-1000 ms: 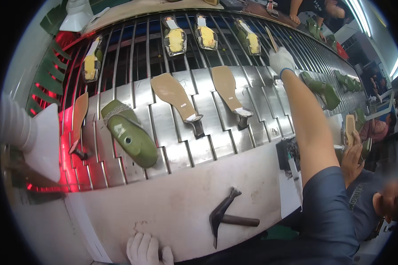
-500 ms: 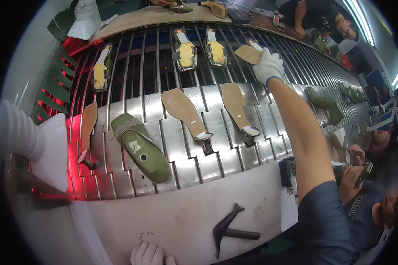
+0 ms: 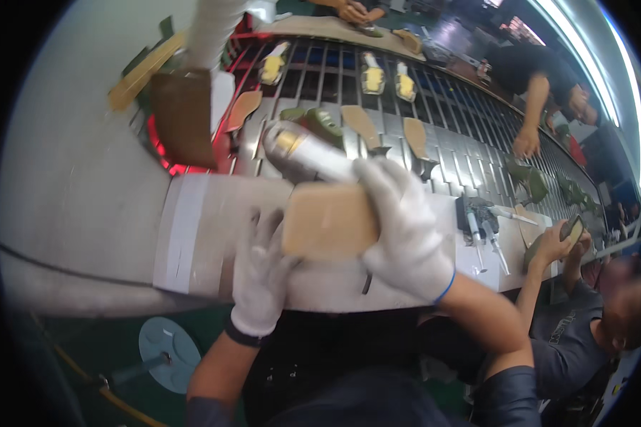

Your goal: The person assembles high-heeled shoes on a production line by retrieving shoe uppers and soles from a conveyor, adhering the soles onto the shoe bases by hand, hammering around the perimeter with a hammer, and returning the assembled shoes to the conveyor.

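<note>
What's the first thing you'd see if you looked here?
Two white-gloved hands in the middle: the right hand holds a tan flat piece, and the left hand touches its lower left edge. Behind them runs a slatted metal conveyor carrying tan insoles and green shoe forms.

The tan piece is smeared with motion — its edges won't resolve. The right hand covers its right end, and the left hand sits partly behind it. A silvery cylinder blurs above. The hammer is nearly all hidden under the wrist — only a dark sliver shows.
</note>
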The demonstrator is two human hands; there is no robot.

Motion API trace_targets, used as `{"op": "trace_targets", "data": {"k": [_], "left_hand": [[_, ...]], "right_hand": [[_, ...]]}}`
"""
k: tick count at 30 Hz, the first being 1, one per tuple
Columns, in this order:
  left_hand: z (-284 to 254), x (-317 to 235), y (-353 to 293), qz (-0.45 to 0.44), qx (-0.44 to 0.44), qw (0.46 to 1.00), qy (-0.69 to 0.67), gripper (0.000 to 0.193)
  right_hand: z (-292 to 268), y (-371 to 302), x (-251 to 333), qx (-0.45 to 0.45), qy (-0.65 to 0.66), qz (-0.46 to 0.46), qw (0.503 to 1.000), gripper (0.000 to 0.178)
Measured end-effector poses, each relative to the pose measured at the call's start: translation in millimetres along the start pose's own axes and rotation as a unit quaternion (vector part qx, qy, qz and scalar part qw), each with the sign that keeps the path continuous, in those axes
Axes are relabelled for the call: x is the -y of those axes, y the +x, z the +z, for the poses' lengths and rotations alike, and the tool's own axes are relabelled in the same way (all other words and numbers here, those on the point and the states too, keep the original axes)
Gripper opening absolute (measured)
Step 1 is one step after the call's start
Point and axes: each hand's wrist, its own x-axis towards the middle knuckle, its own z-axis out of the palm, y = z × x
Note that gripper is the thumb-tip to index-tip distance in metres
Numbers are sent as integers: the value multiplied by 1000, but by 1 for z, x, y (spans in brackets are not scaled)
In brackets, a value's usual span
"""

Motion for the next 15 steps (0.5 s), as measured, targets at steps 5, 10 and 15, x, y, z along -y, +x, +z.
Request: {"op": "trace_targets", "data": {"k": [5,10,15], "left_hand": [[-11,-29,-9,-84,-11,994,74,58],[-24,-43,-19,-95,-26,992,81,26],[-21,-30,-21,-61,2,972,227,52]], "right_hand": [[34,-72,99,96,88,-54,990,69],[46,-83,84,115,564,328,749,35],[88,-98,41,-59,628,428,647,32]]}}
